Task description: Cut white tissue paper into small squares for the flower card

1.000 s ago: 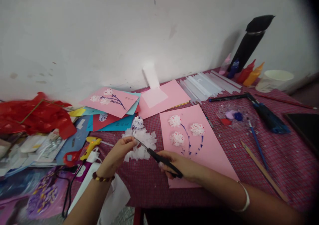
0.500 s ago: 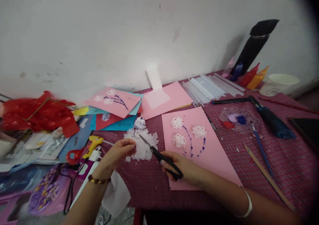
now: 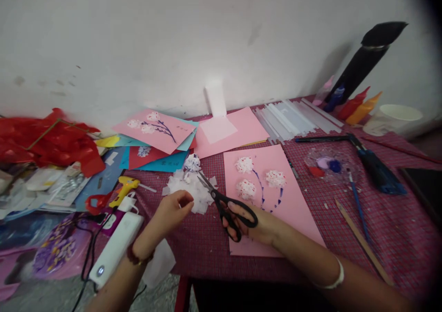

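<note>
My right hand point(image 3: 247, 220) has its fingers through the handles of black-handled scissors point(image 3: 224, 203); their blades are slightly apart and point up and left. My left hand point(image 3: 174, 210) is closed, thumb and fingertips together, left of the blade tips; what it pinches is too small to make out. Both hands are over the near side of a pile of small white paper pieces point(image 3: 202, 201). Beneath my left wrist, a thin white sheet point(image 3: 160, 263) hangs at the table edge, partly hidden by the forearm. Pink card point(image 3: 293, 224) with white paper flowers lies under my right hand.
Finished-looking flower cards point(image 3: 155, 130) are stacked behind. At left are a yellow glue gun point(image 3: 126, 190), a white power bank point(image 3: 117, 247) with cables and a red plastic bag point(image 3: 44, 141). A paint palette point(image 3: 328, 164), paintbrush point(image 3: 357, 206) and glue sticks point(image 3: 293, 118) lie right.
The scissors' handles and blades have spread from nearly closed to partly open. My left hand has turned slightly, and the view has shifted, showing more of the power bank.
</note>
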`<state>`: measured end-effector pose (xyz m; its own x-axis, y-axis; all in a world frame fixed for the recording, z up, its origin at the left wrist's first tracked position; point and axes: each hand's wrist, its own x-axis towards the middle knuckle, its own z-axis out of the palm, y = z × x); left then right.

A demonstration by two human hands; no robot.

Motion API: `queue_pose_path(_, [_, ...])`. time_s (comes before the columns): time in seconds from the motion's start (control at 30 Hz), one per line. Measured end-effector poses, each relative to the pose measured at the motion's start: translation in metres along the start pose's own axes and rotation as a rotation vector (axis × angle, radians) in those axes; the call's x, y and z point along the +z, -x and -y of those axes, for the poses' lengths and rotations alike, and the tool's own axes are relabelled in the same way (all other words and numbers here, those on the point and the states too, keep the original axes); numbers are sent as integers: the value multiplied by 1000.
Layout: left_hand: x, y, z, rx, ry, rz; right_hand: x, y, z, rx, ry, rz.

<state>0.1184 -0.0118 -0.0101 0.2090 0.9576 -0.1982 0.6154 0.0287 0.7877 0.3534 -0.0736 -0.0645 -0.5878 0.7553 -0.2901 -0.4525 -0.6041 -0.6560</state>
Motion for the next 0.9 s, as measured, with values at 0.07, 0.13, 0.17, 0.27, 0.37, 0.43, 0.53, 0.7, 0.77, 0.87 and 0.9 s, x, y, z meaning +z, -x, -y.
queue_pose_path(0.07, [4,8,3,67,-112,-71,0,0,0,9,-15,3])
queue_pose_path(0.13, [3,10,8,123,-273,-139,0,1,0,10,-18,4])
queue_pose_path(0.17, [2,9,11,132,-344,-162,1,2,0,9,-15,4])
queue_pose_path(0.27, [-1,1,24,93,-424,-179,2,3,1,1,0,1])
queue_pose_path(0.37, [2,-8,34,94,-443,-163,2,3,1,-8,19,-2])
queue_pose_path(0.43, [6,-12,36,122,-457,-136,3,3,1,-16,28,-4])
queue_pose_path(0.53, [12,-16,33,174,-462,-78,3,2,1,-31,35,-8])
queue_pose_path(0.7, [14,-19,25,228,-436,-18,1,2,-2,-45,37,-6])
queue_pose_path(0.77, [13,-20,22,233,-421,-8,0,2,-3,-50,36,-3])
queue_pose_path(0.87, [7,-21,18,217,-396,7,0,4,-5,-59,46,7])
queue_pose_path(0.9, [3,-22,18,211,-385,12,1,4,-5,-62,52,9])
